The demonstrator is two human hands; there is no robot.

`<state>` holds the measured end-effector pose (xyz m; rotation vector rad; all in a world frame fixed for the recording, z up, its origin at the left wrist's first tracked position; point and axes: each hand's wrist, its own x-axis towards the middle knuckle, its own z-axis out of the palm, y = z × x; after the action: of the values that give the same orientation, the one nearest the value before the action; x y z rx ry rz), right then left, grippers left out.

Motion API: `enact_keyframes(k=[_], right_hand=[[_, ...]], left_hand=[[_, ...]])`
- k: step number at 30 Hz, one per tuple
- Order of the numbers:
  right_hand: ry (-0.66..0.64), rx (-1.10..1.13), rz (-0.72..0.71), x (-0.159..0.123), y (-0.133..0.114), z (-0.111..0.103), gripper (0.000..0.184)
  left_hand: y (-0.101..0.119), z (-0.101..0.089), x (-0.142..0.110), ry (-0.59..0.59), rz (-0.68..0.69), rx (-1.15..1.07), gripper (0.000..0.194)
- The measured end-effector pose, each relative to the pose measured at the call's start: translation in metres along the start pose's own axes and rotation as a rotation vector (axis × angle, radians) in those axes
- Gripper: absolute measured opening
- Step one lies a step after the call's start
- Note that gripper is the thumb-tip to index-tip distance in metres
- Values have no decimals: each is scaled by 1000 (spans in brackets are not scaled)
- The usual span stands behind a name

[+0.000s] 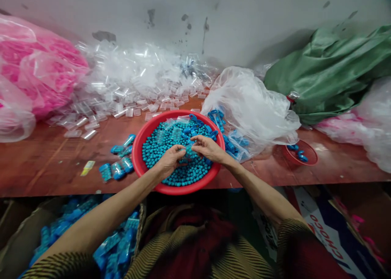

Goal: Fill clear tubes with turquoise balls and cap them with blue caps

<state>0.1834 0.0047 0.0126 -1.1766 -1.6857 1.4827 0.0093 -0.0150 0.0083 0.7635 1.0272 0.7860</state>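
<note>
A red basin (138,148) full of blue beads (159,152) stands on the table before me. Over the beads, my left hand (171,160) and my right hand (209,149) face each other with bent fingers. Between their fingertips is a small clear plastic container (189,151) with blue showing through it; its edges blend into the beads behind. Both hands are closed on it. Blue caps (195,122) and several empty clear containers (176,134) lie on the beads at the basin's far side.
Filled containers (117,170) lie left of the basin. Loose clear containers (122,102) heap up behind. To the right are a plastic bag (250,104) with blue caps and a small red basket (311,159). Below the table edge, a box holds blue packed containers (113,250).
</note>
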Motion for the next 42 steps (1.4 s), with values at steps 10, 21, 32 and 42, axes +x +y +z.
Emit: enact_keyframes(k=[10, 21, 32, 42], right_hand=[[144, -230, -102, 8, -6, -18, 19], [246, -396, -113, -3, -3, -36, 23], [-227, -1467, -199, 43, -13, -1, 36], [-67, -1258, -205, 23, -34, 14, 24]], left_hand=[[7, -16, 13, 19, -134, 835, 10], [7, -10, 31, -115, -242, 328, 30], [15, -35, -13, -244, -59, -40, 44], [9, -27, -10, -74, 102, 191, 41]])
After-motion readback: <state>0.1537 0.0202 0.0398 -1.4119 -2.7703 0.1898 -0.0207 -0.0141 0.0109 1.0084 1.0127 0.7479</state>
